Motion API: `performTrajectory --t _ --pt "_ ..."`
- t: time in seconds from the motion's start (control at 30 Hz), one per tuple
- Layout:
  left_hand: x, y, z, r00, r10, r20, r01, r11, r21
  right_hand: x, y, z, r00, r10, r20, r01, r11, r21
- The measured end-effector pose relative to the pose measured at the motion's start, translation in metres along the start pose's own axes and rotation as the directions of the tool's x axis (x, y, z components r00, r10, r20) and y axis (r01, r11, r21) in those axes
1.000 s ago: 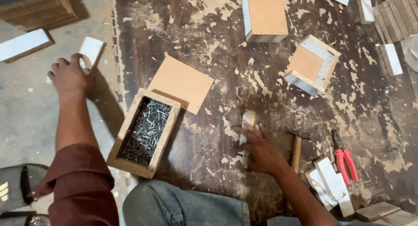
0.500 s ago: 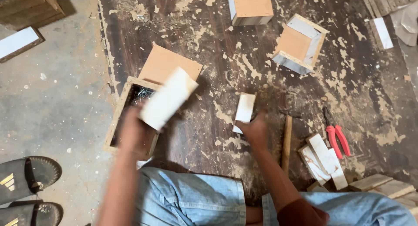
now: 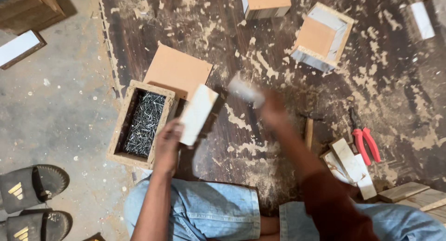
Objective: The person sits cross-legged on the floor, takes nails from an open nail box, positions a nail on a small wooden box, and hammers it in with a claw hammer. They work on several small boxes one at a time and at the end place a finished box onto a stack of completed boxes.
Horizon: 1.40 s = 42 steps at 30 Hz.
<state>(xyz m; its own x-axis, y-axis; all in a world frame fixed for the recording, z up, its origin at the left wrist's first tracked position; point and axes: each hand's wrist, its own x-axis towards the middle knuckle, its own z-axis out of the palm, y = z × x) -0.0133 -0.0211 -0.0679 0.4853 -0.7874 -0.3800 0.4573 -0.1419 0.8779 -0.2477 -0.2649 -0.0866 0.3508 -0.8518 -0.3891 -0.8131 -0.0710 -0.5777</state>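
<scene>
A white-faced board piece (image 3: 197, 113) is grasped in the left hand (image 3: 168, 145), fingers wrapped round its lower end, and is held tilted above the dark floor just right of the nail box. A second, smaller white piece (image 3: 245, 91) is seen at the right hand (image 3: 273, 108); the hand is blurred, so the finger state cannot be told with certainty, though the piece appears to be gripped at its near end. The two pieces are held close together, upper ends nearly meeting; contact cannot be confirmed.

An open chipboard box of nails (image 3: 141, 123) is set just left of the left hand, its far end overlapping a flat brown square panel (image 3: 179, 70). Two assembled small boxes are noted farther out: one (image 3: 322, 37) tilted, open side showing, another (image 3: 265, 2) at the top edge. A hammer handle (image 3: 309, 133) is lying upright beside the right forearm. Red-handled pliers (image 3: 365, 143) are lying to the right, with a stack of white offcuts (image 3: 354, 167) just below. Sawdust is scattered over the dark work floor (image 3: 278, 59). Two black sandals (image 3: 32, 199) are noted at lower left on bare concrete.
</scene>
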Motion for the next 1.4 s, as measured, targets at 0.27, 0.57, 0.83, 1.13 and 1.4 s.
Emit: performTrajectory --t 0.27,0.57,0.83,1.13,1.4 --pt "0.003 -0.039 0.092 0.895 -0.09 0.437 -0.37 0.398 0.84 0.061 0.025 -0.05 0.827 -0.561 -0.039 0.538 0.809 -0.236" --pt "0.002 -0.046 0.112 0.763 0.179 0.622 -0.646 0.153 0.748 0.038 0.002 -0.049 0.81 -0.585 0.042 0.553 0.739 -0.385" --pt "0.001 -0.003 0.113 0.82 0.22 0.529 -0.563 0.479 0.673 0.042 -0.101 0.015 0.598 -0.792 -0.126 0.739 0.605 -0.296" --pt "0.019 0.014 0.086 0.962 0.171 0.213 -0.273 0.587 0.762 0.067 -0.18 0.08 0.92 -0.388 0.048 0.342 0.738 -0.582" --pt "0.009 0.005 0.086 0.915 0.007 0.403 -0.342 0.544 0.766 0.068 -0.081 -0.044 0.955 -0.126 -0.269 0.244 0.849 0.468"
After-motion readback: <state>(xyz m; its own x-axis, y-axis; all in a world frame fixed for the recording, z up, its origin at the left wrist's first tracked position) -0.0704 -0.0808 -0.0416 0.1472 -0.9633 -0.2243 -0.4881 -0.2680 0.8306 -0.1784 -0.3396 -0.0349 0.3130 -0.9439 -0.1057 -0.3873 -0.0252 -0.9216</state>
